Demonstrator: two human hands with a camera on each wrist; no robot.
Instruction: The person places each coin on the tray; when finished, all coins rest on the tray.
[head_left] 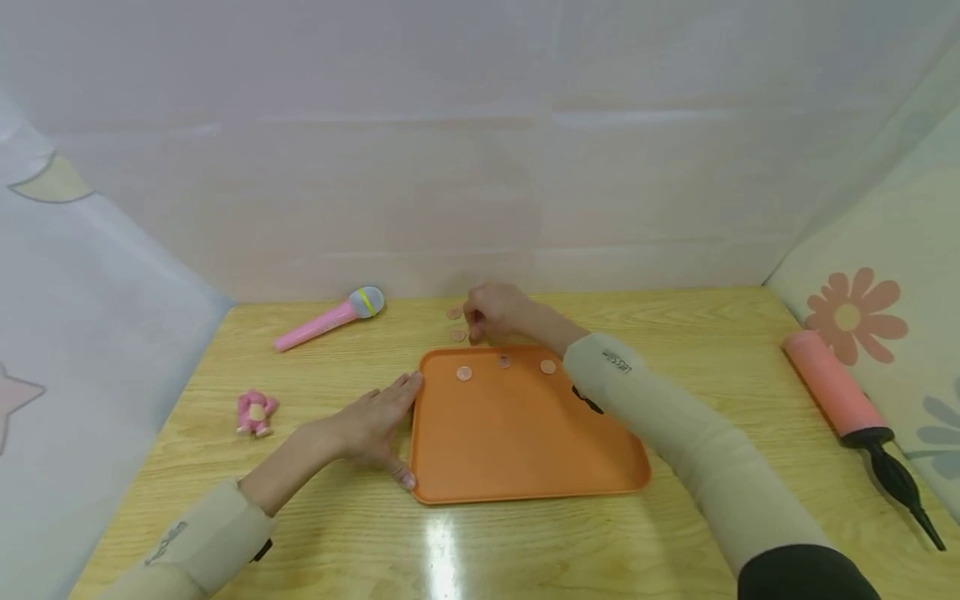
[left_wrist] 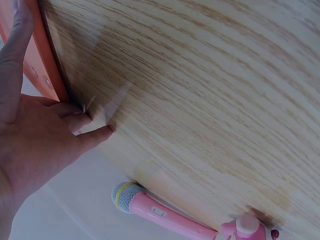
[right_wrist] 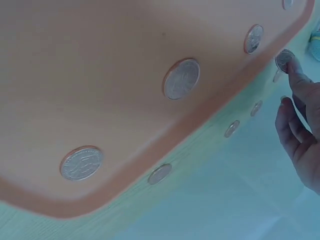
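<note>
An orange tray (head_left: 525, 450) lies in the middle of the wooden table. Three coins (head_left: 505, 362) sit in a row along its far edge; the right wrist view shows them close up (right_wrist: 181, 79). My right hand (head_left: 480, 329) reaches past the tray's far rim with its fingers curled and pinches a coin (right_wrist: 285, 59) at its fingertips (right_wrist: 296, 75). More coins (head_left: 454, 313) lie on the table just beyond the rim (right_wrist: 159, 173). My left hand (head_left: 390, 421) lies flat on the table, its straight fingers (left_wrist: 75, 120) against the tray's left edge (left_wrist: 50, 70).
A pink toy microphone (head_left: 330, 318) lies at the back left, and a small pink figure (head_left: 256, 412) lies nearer on the left. A pink hand pump (head_left: 847, 392) with a black nozzle lies at the right. Cloth walls close in the table on three sides.
</note>
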